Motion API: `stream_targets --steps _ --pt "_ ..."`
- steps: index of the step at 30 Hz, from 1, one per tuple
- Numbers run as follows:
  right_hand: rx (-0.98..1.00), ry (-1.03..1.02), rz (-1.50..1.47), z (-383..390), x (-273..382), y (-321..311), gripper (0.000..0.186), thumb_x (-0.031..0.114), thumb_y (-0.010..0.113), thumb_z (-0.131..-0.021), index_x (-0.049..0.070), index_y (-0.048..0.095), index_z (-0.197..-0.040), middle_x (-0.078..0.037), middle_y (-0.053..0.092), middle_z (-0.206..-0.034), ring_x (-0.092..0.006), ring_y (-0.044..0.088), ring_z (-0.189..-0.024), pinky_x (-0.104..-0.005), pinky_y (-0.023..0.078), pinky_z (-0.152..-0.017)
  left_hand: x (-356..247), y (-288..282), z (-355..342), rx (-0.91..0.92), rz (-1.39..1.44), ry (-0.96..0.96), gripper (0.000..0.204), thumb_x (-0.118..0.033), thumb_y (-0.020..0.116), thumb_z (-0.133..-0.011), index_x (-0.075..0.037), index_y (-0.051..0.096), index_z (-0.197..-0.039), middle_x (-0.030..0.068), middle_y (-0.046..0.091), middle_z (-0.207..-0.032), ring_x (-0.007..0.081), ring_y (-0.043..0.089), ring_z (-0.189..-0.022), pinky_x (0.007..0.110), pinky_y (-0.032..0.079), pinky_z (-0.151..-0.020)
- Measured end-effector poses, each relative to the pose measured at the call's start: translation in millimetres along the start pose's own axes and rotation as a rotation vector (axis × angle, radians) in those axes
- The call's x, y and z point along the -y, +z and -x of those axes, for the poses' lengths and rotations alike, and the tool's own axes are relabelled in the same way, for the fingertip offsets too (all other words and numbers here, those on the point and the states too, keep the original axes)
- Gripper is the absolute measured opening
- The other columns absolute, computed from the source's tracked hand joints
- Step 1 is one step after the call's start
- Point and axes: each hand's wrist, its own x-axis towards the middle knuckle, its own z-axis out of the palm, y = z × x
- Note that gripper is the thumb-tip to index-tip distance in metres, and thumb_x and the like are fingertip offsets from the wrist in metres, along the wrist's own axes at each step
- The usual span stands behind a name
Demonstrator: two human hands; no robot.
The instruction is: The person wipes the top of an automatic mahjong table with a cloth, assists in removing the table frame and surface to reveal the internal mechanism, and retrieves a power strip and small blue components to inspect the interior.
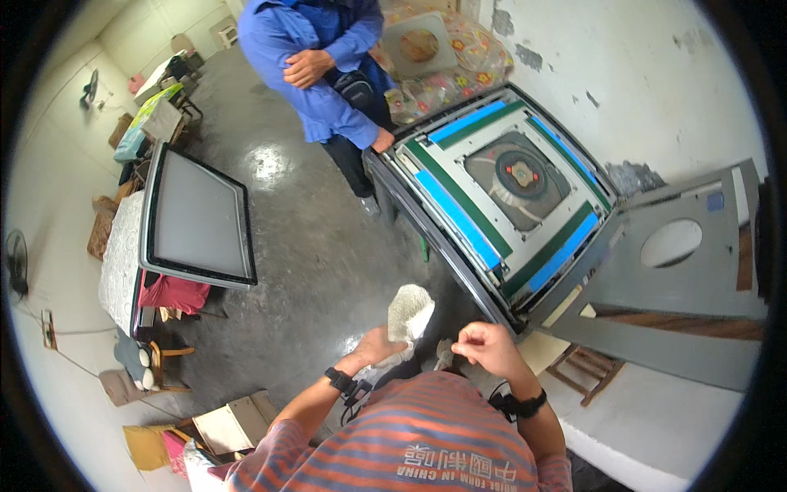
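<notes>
My left hand (379, 346) is closed on a pale, mottled piece (410, 313) that looks like a rag, held up in front of my body. To its right, my right hand (485, 348) is raised with its fingers curled and pinched together. Whether anything small is between those fingers cannot be made out. Just beyond my right hand stands a square automatic mahjong table (389, 193) with its inside exposed. Its pale inner plate (459, 176) carries blue and green strips around a round dark centre unit (522, 174).
A person in a blue shirt (307, 82) stands at the table's far left corner, one hand on its edge. A grey panel with an oval hole (623, 287) leans out on the right. A dark-framed square top (201, 221) stands at left. A wooden stool (586, 373) is low right.
</notes>
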Motion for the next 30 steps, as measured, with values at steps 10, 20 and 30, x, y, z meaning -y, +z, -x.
stream_targets --steps 10,20,30 --pt "-0.258 0.152 -0.304 -40.4 -119.5 7.3 0.039 0.021 0.070 -0.091 0.001 0.055 -0.121 -0.003 0.063 -0.098 -0.0087 0.061 -0.084 -0.0256 0.050 -0.069 -47.2 -0.7 -10.9 0.052 -0.229 0.125 0.064 -0.037 0.075 -0.076 -0.003 0.053 -0.125 0.0245 0.068 -0.101 0.0411 0.065 -0.098 0.044 0.051 -0.085" --pt "-0.207 0.317 -0.734 -53.7 -146.1 1.2 0.050 0.022 0.067 -0.093 0.006 0.046 -0.136 -0.008 0.058 -0.125 -0.0211 0.060 -0.108 -0.0398 0.054 -0.084 -52.5 35.2 -37.4 0.269 -0.156 0.212 0.064 -0.040 0.071 -0.078 0.002 0.052 -0.123 0.0271 0.067 -0.100 0.0426 0.065 -0.095 0.045 0.052 -0.083" --pt "-0.628 0.353 -0.217 -67.4 -248.2 -70.7 0.052 0.031 0.078 -0.084 0.000 0.059 -0.120 -0.009 0.066 -0.105 -0.0203 0.062 -0.090 -0.0357 0.050 -0.080 -4.5 -23.3 -59.3 0.172 -0.061 0.010 0.078 -0.049 0.068 -0.088 -0.002 0.037 -0.143 0.0210 0.069 -0.108 0.0272 0.069 -0.098 0.038 0.054 -0.082"
